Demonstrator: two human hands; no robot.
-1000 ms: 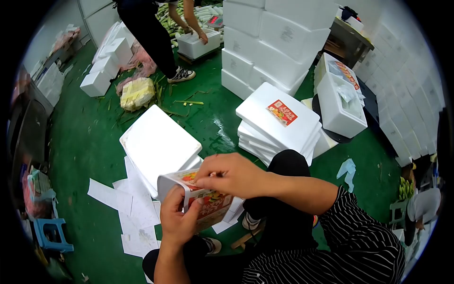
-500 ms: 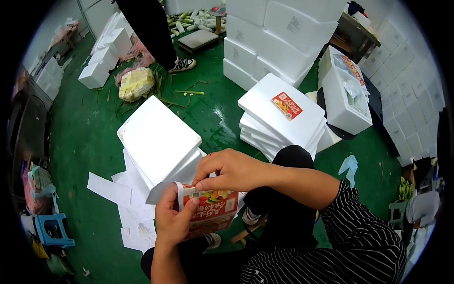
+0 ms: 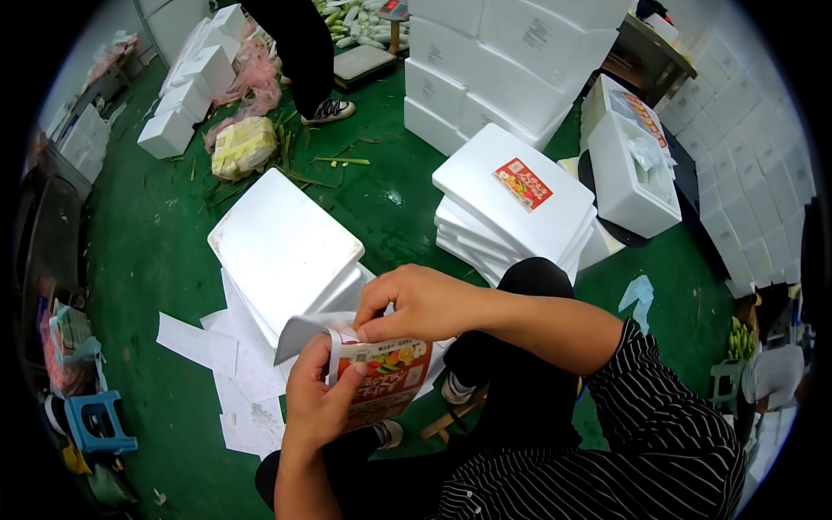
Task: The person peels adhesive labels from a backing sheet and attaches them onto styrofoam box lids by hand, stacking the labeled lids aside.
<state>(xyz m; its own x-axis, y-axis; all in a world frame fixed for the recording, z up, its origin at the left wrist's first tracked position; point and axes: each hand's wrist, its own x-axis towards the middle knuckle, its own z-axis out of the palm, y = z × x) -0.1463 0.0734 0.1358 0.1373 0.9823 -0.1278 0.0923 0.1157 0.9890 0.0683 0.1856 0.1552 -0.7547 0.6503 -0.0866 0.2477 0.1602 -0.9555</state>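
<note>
My left hand grips the left side of a red printed sticker sheet, thumb on its front. The sheet shows fruit, vegetables and white lettering, and its white upper part curls back. At its top edge, the fingers of my right hand are pinched together on the sheet. Just beyond my hands lies a stack of white foam lids, its top bare. To the right, another stack of foam lids carries a similar red sticker on its top lid.
White papers lie on the green floor. Tall foam boxes stand behind the lids, and an open foam box sits at right. A person's leg is near a yellow-wrapped bundle. A blue stool stands at left.
The view has shifted slightly, so the surroundings sit a little higher. My right fingers have lifted a little at the sheet's top edge, and more of the white part shows. Both hands keep their hold.
</note>
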